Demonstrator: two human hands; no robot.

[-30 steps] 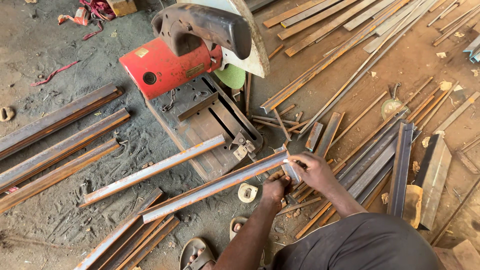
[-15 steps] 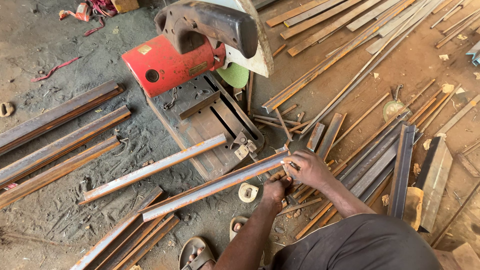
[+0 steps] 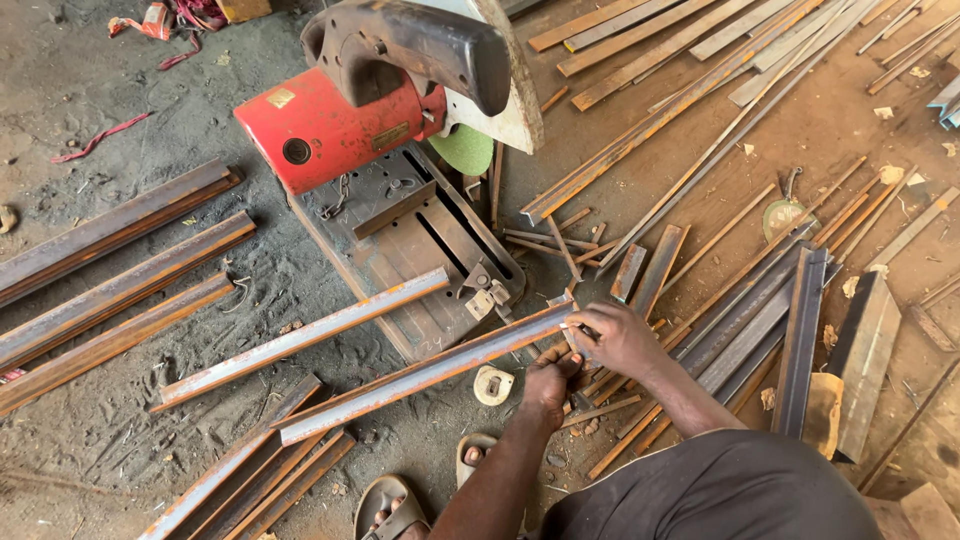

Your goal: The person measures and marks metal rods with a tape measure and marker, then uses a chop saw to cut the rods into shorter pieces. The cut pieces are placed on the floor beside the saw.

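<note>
Both hands, right hand [image 3: 618, 338] and left hand [image 3: 548, 385], grip one angle bar [image 3: 420, 372] (rusty).

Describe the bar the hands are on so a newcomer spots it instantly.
Start at the red saw. Two rusty angle bars lie slanted below its base; take the nearer bar. Only its right end is gripped, by the right hand and left hand.

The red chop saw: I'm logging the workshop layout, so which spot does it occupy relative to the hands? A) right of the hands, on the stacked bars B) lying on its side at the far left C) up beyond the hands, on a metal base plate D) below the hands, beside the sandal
C: the red chop saw sits on its grey base plate, above the right hand and left hand gripping the angle bar.
</note>
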